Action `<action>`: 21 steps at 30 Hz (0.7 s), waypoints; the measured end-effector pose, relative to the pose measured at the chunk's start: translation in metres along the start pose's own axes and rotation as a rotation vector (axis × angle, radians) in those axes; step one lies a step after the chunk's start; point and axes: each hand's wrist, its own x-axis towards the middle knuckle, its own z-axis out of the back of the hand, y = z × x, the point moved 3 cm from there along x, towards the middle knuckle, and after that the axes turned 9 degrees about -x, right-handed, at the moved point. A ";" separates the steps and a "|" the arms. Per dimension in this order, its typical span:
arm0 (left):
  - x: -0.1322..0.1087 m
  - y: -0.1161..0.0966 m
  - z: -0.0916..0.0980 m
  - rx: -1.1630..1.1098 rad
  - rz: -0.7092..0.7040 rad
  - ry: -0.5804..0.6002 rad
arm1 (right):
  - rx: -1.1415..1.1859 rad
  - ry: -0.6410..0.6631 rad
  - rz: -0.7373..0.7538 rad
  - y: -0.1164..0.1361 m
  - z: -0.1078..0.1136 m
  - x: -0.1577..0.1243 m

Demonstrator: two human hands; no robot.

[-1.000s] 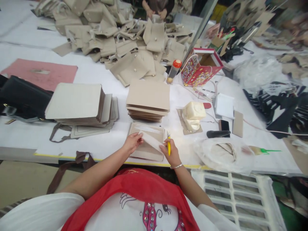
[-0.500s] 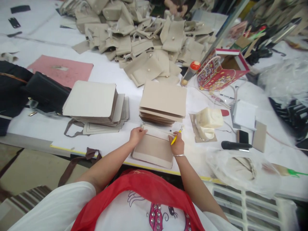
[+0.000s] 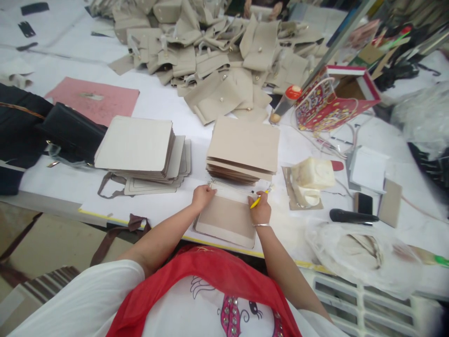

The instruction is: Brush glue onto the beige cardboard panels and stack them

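A beige rectangular panel (image 3: 228,215) lies in front of me at the table's edge, with paler bands along its far and near sides. My left hand (image 3: 204,196) pinches the far left corner of the panel, thumb on top. At the far right side, my right hand (image 3: 260,209) is closed around a slim yellow pen-like tool (image 3: 256,202), its thumb also on the panel's edge. Whether the tool is a pen or a blade is too small to tell. Just beyond the panel stands a stack of beige sheets (image 3: 245,140).
Left of it is a stack of pale rounded boards (image 3: 135,142). A heap of beige bag pieces (image 3: 217,93) fills the back, near another person's hands (image 3: 275,10). To the right are a whitish block-like container (image 3: 312,173), a red paper bag (image 3: 336,103) and a plastic bag (image 3: 361,252).
The view has shifted slightly, so most things sit further right in the picture. Both my hands keep their places on the panel. The other person's hands show less at the top.
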 end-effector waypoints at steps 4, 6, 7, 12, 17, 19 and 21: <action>0.001 0.001 -0.001 0.030 0.028 -0.001 | -0.016 -0.002 0.008 0.000 0.000 0.000; 0.001 0.002 -0.002 0.052 0.027 0.003 | -0.024 0.011 0.008 0.000 0.000 -0.001; 0.001 0.003 -0.003 0.062 0.026 0.007 | -0.029 0.021 0.007 0.000 0.000 -0.001; 0.001 0.002 -0.004 0.127 0.017 0.027 | -0.067 0.057 0.001 0.003 -0.002 -0.002; 0.002 -0.005 0.005 0.302 -0.034 0.042 | -0.055 -0.043 -0.022 -0.011 0.011 -0.004; 0.001 0.000 0.013 0.345 -0.039 0.005 | -0.063 -0.097 -0.082 -0.030 0.021 -0.008; -0.005 0.010 0.025 0.338 -0.025 -0.056 | -0.064 -0.136 -0.111 -0.049 0.031 -0.015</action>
